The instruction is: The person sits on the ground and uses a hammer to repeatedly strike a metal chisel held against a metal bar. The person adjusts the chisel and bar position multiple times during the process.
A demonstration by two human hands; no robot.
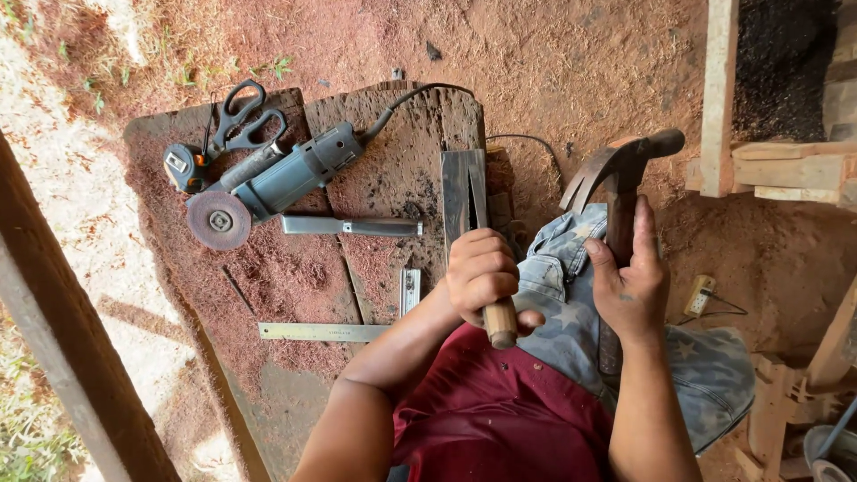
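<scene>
My left hand (480,272) is wrapped around the wooden handle of a chisel (500,321), whose tip is hidden under the fist. The chisel stands on a dark wooden block (462,192) that rests on a worn plank workbench (295,277). In my right hand (632,286) is a claw hammer (620,165), gripped by the shaft, with the metal head lifted above my denim-covered knee (571,268). The hammer head is apart from the chisel, to its right.
On the bench lie an angle grinder (268,183), black scissors (243,114), a tape measure (185,167), a flat metal blade (350,226) and a steel square (323,332). Red sawdust covers the bench and ground. Wooden frames (721,98) stand at right; a post (71,357) at left.
</scene>
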